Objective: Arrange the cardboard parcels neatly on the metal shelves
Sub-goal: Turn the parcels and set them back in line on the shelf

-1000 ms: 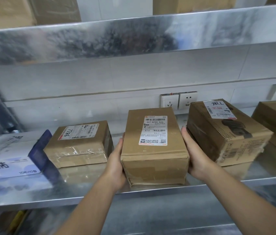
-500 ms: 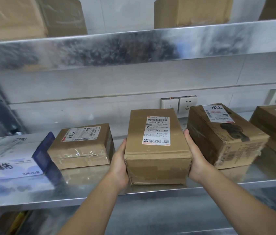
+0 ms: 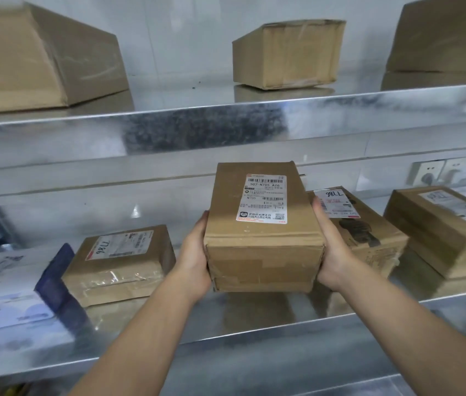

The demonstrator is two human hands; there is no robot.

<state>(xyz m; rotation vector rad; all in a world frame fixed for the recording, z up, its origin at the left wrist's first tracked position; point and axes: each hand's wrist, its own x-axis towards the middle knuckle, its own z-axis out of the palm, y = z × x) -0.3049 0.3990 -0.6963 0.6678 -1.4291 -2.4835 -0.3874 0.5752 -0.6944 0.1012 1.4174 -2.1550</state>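
Left hand (image 3: 194, 261) and right hand (image 3: 333, 252) both clasp the sides of the labelled parcel (image 3: 263, 224). I read it as held just above the lower shelf (image 3: 168, 318), between the taped parcel (image 3: 120, 261) and the printed parcel (image 3: 366, 238). A fourth parcel (image 3: 443, 230) sits far right, skewed. On the upper shelf (image 3: 226, 121), the left box (image 3: 40, 58) and middle box (image 3: 289, 52) are angled; the right box (image 3: 449, 35) is cut off. My call: early. The held parcel is unplaced and nothing is squared up yet.
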